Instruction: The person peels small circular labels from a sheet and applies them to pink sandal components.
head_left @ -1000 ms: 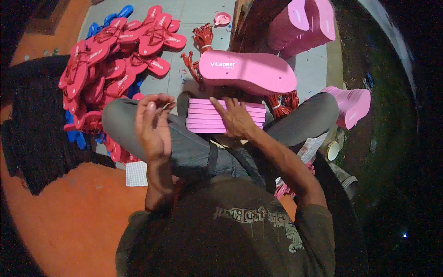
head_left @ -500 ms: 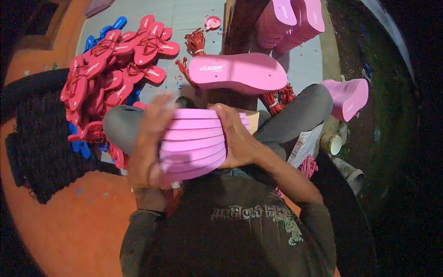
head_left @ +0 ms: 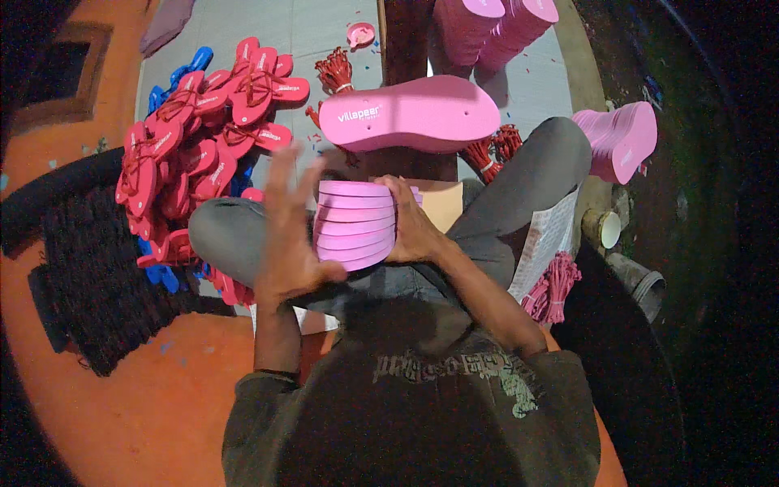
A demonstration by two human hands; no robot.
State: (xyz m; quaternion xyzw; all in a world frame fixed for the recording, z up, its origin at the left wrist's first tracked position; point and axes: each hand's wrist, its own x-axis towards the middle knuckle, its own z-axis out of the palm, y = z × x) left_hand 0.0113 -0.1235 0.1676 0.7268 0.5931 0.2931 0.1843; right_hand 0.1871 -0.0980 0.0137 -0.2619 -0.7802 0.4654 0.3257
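Stack of pink foam soles [head_left: 355, 225] held edge-on over the lap, right hand [head_left: 415, 227] gripping its right side, left hand [head_left: 286, 235] fingers spread wide, thumb under stack

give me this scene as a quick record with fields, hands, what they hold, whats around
setting: person seated on the floor, legs folded, seen from above
left hand: open, fingers spread, palm against the left side of the stack of pink soles
right hand: grips the right side of the same stack
stack: thin pink sandal soles, held edge-on over the lap
ahead: single pink sole lying on a wooden block
person's left: pile of red sandals, some blue ones mixed in
person's right: more stacked pink soles, bundles of red straps
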